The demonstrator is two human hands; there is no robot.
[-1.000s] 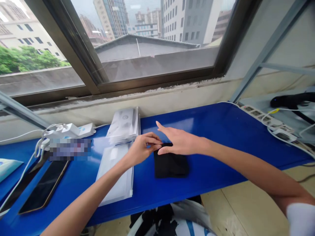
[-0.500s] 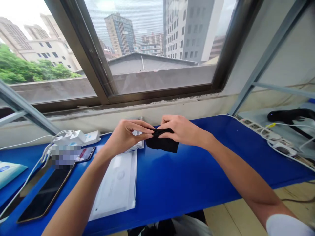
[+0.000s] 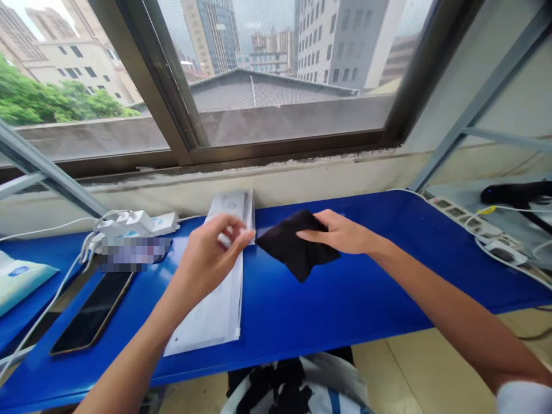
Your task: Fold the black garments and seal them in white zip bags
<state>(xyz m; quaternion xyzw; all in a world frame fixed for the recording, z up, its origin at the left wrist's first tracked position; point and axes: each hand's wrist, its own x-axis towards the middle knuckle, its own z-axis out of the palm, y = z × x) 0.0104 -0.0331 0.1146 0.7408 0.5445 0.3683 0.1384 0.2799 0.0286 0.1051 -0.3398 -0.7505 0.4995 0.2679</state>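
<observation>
A black folded cloth (image 3: 291, 247) lies on the blue table (image 3: 336, 310), turned like a diamond with one corner pointing toward me. My right hand (image 3: 338, 232) rests on its right side, with the thumb and fingers closing on the cloth. My left hand (image 3: 211, 259) is raised just left of the cloth, above a stack of white paper packets (image 3: 222, 322). Its fingers are curled and apart, and I see nothing held in them.
A black smartphone (image 3: 92, 313) lies left of the packets, near a white charger block (image 3: 138, 223) and its white cables. A pale blue-and-white packet (image 3: 21, 282) sits at the far left. A white power strip (image 3: 466, 221) runs along the right end, below a window.
My hands have parted. The cloth, lifted between both hands before, now lies spread wider on the table, and my left hand has moved away to the left.
</observation>
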